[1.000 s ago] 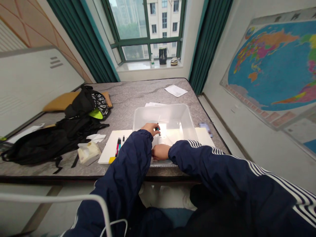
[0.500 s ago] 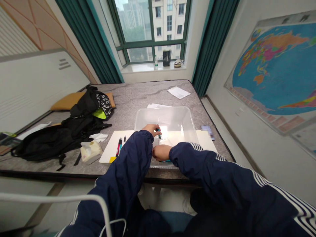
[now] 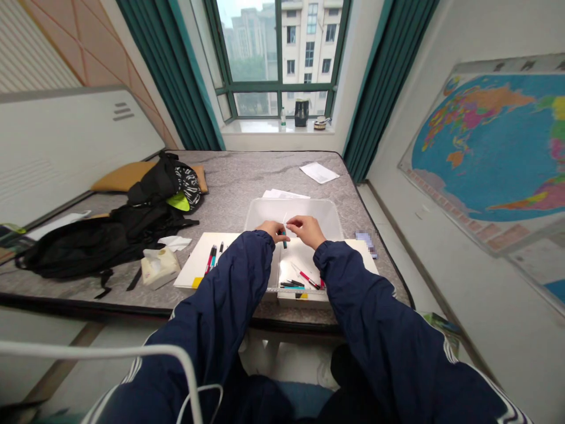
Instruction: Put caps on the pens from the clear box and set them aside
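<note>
Over the clear plastic bin (image 3: 338,219), my left hand (image 3: 269,229) is closed around a teal pen barrel (image 3: 285,241) held nearly upright. A thin pale rod that looks like a pen refill (image 3: 285,217) rises above the barrel. At that rod, the thumb and fingertips of my right hand (image 3: 308,229) are pinched together. Below the hands, near the bin's front wall, lie a red pen (image 3: 309,279), several black pen pieces (image 3: 293,284) and a teal piece (image 3: 292,288). My right sleeve hides part of the bin's right side.
Left of the bin, red, teal and black pens (image 3: 213,257) lie on a white board (image 3: 194,259). A tissue pack (image 3: 159,268) and a black backpack (image 3: 88,244) are farther left. Papers (image 3: 319,172) lie toward the window. A white cable (image 3: 176,351) crosses the lower left.
My right hand has risen from the bin's front bottom to meet my left hand, uncovering the loose pen pieces. My left hand keeps hold of the teal barrel.
</note>
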Demonstrator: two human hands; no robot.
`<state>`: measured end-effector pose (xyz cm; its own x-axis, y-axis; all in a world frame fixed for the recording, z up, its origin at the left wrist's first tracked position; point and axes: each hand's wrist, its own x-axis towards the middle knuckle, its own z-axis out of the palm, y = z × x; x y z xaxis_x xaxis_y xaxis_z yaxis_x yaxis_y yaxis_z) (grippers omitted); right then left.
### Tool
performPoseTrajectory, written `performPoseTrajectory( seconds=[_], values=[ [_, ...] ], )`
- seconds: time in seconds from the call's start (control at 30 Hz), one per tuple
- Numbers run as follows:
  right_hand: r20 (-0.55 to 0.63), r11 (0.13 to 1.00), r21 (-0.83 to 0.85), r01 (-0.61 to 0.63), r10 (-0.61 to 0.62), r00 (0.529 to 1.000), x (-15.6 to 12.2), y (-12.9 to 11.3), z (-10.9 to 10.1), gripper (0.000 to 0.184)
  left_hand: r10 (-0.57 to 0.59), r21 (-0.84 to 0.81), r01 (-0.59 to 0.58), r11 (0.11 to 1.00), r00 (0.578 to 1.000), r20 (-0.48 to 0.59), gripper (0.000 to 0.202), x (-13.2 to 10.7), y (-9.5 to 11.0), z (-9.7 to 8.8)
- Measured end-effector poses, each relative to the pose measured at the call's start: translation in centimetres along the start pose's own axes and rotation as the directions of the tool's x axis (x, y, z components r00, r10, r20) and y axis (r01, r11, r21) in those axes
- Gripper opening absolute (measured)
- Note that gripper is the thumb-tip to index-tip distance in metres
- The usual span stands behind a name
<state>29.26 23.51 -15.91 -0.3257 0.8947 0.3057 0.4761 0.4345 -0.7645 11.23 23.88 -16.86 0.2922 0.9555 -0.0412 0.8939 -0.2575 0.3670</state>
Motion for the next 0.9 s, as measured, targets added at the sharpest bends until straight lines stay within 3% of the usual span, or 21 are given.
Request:
performPoseTrajectory(
  seconds=[0.5,0.6,0.7,0.8,0.9],
  values=[
    [0.014,0.992,-0.035,0.121,-0.121,0.993,-0.4,-0.3,0.8,0.010,-0.012,-0.002,0.012,1.000,0.998,-0.054,0.043,-0.6,0.9,-0.7],
    [-0.075,0.996,-0.048,0.075,-0.078,0.994,-0.5,-0.7,0.7,0.019,0.019,0.007,-0.019,1.000,0.997,-0.071,0.038,-0.7,1.0,-0.6],
    [-0.130,0.988,-0.143,-0.053,0.034,0.991,-0.8,-0.6,0.7,0.022,0.039,0.022,-0.038,0.999,0.996,-0.080,0.029,-1.2,1.3,-0.6],
    [0.053,0.930,-0.330,-0.160,0.187,0.981,-1.7,-0.2,1.3,0.021,0.040,0.065,-0.034,0.997,0.994,-0.105,0.024,-2.1,1.7,-0.8],
    [0.312,0.857,-0.500,-0.125,0.313,0.897,-3.3,-0.3,2.2,0.020,0.026,0.120,-0.010,0.993,0.991,-0.132,0.023,-3.1,2.0,-1.0]
  ],
)
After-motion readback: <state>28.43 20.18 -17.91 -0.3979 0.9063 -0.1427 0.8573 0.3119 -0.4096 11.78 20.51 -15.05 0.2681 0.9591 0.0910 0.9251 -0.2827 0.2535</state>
